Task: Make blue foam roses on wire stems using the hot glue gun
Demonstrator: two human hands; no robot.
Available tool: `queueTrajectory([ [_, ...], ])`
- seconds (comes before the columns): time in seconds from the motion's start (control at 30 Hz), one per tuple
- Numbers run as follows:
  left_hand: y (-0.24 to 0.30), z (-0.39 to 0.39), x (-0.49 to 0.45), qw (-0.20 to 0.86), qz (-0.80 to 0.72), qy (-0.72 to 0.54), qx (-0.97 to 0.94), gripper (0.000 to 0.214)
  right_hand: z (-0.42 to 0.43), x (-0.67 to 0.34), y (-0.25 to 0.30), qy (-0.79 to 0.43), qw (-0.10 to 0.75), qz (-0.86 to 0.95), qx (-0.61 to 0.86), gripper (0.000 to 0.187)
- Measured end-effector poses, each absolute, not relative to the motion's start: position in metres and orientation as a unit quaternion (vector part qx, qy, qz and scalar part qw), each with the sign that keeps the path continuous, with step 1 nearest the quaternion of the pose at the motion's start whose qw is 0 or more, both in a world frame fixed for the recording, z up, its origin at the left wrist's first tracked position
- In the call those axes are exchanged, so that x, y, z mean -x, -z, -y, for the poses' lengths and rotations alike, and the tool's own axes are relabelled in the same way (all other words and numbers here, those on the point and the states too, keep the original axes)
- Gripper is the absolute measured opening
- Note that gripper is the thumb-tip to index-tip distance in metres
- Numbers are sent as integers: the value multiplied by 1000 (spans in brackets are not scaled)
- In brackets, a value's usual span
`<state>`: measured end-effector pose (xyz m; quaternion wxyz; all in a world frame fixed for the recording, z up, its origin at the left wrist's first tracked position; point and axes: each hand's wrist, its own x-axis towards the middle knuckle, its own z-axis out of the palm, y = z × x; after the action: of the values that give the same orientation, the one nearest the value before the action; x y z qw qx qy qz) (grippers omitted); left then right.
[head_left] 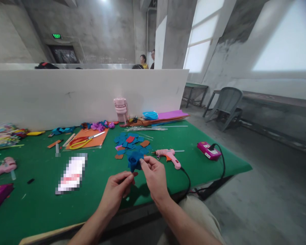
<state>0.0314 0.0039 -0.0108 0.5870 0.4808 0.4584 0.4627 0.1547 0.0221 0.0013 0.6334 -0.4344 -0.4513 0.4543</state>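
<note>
A blue felt flower [135, 160] is held up over the near part of the table, between my two hands. My right hand [154, 175] pinches its petals from the right with thumb and fingers. Below the bloom, my left hand [119, 186] is closed in a pinch at the flower's base; a small reddish-brown bit pokes out by its fingertips. Just behind lies a loose pile of blue felt pieces [127, 141] with a few red and brown ones. A pink glue gun [169, 156] rests to the right of my right hand, its cord running toward the table's front edge.
Scissors [84, 142] lie on an orange sheet [102, 136] at the back left. A magenta power strip [209, 151] sits near the right edge of the green table [91, 207]. A pink bottle [121, 110] stands before the white partition [86, 95]. Another glue gun [5, 166] lies far left.
</note>
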Motion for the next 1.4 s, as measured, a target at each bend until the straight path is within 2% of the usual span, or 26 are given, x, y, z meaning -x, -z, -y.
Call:
queueTrajectory([
  [0.63, 15, -5, -28, 571, -456, -458, -506, 33, -21, -153, 3, -467, 631, 456, 419, 21],
  [1.07, 9, -3, -30, 573, -475, -458, -486, 31, -21, -157, 0, -397, 621, 494, 461, 40],
  [1.4, 8, -4, -30, 580, -481, -474, -456, 31, -18, -157, -6, -438, 623, 504, 408, 32],
])
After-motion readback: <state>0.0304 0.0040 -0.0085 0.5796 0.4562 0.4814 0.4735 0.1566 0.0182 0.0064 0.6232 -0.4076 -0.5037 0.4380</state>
